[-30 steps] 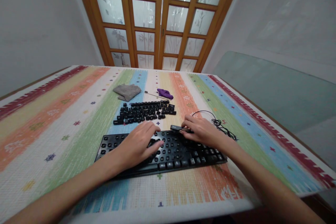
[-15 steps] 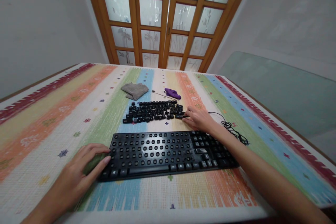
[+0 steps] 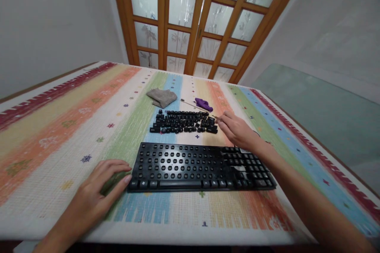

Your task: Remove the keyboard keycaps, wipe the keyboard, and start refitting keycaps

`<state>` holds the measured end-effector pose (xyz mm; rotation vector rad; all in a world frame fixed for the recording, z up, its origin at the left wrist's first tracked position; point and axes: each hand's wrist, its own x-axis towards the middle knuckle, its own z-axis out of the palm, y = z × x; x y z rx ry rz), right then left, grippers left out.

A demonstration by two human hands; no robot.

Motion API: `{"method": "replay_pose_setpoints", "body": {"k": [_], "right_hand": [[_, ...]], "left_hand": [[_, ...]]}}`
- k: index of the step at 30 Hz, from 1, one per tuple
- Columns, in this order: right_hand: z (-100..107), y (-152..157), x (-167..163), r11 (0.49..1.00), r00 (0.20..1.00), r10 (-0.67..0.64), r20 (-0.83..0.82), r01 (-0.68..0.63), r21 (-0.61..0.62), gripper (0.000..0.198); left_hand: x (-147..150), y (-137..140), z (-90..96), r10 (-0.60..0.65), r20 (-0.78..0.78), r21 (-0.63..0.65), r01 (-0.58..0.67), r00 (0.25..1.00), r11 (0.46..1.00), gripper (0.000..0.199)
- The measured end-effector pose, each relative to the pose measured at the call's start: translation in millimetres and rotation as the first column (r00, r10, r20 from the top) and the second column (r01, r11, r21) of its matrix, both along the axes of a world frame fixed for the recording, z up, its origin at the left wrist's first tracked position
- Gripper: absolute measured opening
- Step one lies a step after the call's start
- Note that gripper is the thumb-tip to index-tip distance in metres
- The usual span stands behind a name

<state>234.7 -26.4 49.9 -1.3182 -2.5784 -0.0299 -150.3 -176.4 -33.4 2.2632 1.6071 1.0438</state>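
A black keyboard [image 3: 181,184] lies flat, with most of its main keycaps off and its bottom-row keys and number-pad keys in place. My left hand [image 3: 99,184] rests beside it, fingers stretched and apart, fingertips and thumb at its left edge. Beyond the keyboard, loose black keycaps [image 3: 182,120] are set out in rows. My right hand [image 3: 237,128] hovers just right of these rows, thumb and fingers pinched on a small thin tool [image 3: 216,118] whose tip points left; most of it is hidden.
Behind the keycaps lie a folded grey cloth [image 3: 162,97], a thin brush [image 3: 192,104] and a purple cloth [image 3: 204,104]. A striped tablecloth [image 3: 71,158] covers the table. Wooden glass doors [image 3: 163,27] stand past its far edge. My right forearm mostly hides the cable.
My right hand has drawn away from the right end of the keycap rows. My left hand stays at the keyboard's left edge. The whole view has shifted, and the keyboard appears farther right.
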Motion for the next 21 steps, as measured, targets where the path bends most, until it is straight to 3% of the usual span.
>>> {"method": "replay_pose_setpoints", "body": {"k": [4,6,10,13,15,17,21], "right_hand": [[17.6,-27.1,-37.8,0.985,0.979,0.151,-0.139,-0.161,-0.066,0.031],[22.8,-40.2,-57.9,0.96,0.961,0.202,-0.187,-0.232,-0.156,0.031],[22.0,-57.9,-96.0,0.81,0.888,0.299,-0.348,-0.429,-0.399,0.026],[11.5,-64.3,-120.5,0.71,0.846,0.293,-0.446,-0.505,-0.491,0.025],[3.2,-66.5,-134.2,0.67,0.833,0.257,-0.49,-0.519,-0.531,0.026],[-3.1,-67.8,-145.5,0.67,0.817,0.254,-0.519,-0.535,-0.515,0.025],[-5.8,-70.2,-161.5,0.754,0.783,0.375,-0.497,-0.569,-0.328,0.025]], "left_hand": [[4.7,-2.2,3.0,-0.046,0.023,-0.012,0.047,0.999,0.999,0.019],[4.4,-5.0,3.6,-0.073,0.019,-0.037,0.074,0.997,0.997,0.02],[3.0,-9.6,3.1,-0.11,0.009,-0.085,0.11,0.994,0.99,0.019],[2.9,-10.0,1.4,-0.134,0.021,-0.099,0.135,0.991,0.986,0.018],[2.9,-9.5,0.0,-0.147,0.038,-0.104,0.151,0.988,0.983,0.018],[2.5,-9.1,-1.3,-0.157,0.059,-0.106,0.163,0.986,0.981,0.018],[0.5,-8.9,-4.0,-0.18,0.09,-0.109,0.189,0.979,0.976,0.019]]}}
